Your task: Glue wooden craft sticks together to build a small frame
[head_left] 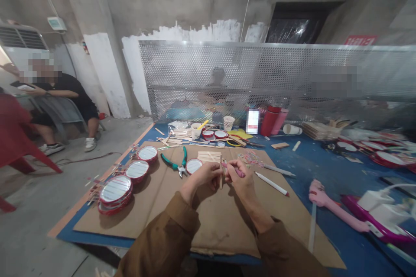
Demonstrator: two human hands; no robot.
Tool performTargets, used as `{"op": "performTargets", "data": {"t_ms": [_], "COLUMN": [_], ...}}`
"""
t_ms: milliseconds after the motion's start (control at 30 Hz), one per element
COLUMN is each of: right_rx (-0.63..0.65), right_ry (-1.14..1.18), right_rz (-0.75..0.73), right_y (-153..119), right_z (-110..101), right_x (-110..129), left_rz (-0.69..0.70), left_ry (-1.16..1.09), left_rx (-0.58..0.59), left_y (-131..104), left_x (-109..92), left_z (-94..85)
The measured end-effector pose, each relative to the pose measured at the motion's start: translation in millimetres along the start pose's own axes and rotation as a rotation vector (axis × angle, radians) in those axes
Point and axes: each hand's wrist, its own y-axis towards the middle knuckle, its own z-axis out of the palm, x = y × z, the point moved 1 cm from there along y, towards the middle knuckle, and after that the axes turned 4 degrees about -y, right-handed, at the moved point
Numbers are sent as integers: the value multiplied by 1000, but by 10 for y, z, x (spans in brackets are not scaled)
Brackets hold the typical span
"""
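Observation:
Above the middle of the brown cardboard (214,225), my left hand (208,175) is closed on a thin wooden stick (221,181) that points down toward the board. Close beside it on the right, my right hand (239,177) is closed around a small pink tool (239,170), its tip near the stick. Behind my hands lie several flat wooden sticks (209,156) and a round red-rimmed piece (194,166). Teal-handled pliers (178,165) rest open on the cardboard to the left. A white pen with a red end (272,184) lies right of my right hand.
Red-rimmed round pieces (115,190) line the cardboard's left side. Paper cups (229,123), a lit phone (252,121) and a red bottle (271,120) stand at the back. A pink tool (338,210) and purple power strip (380,229) are at right. A person (65,86) sits far left.

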Motion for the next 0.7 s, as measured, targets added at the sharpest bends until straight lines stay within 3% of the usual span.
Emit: {"op": "performTargets", "data": {"t_ms": [300,700], "right_rx": [-83,-33], "right_ry": [-35,-19], "right_rz": [22,0], "right_y": [22,21], "right_z": [-54,-20], "right_x": [-63,-59], "left_rz": [-15,-1], "left_ry": [-8,-27], "left_rx": [-2,-9], "left_y": [-31,-17], "left_x": [-56,-27], "left_z": [4,7]}}
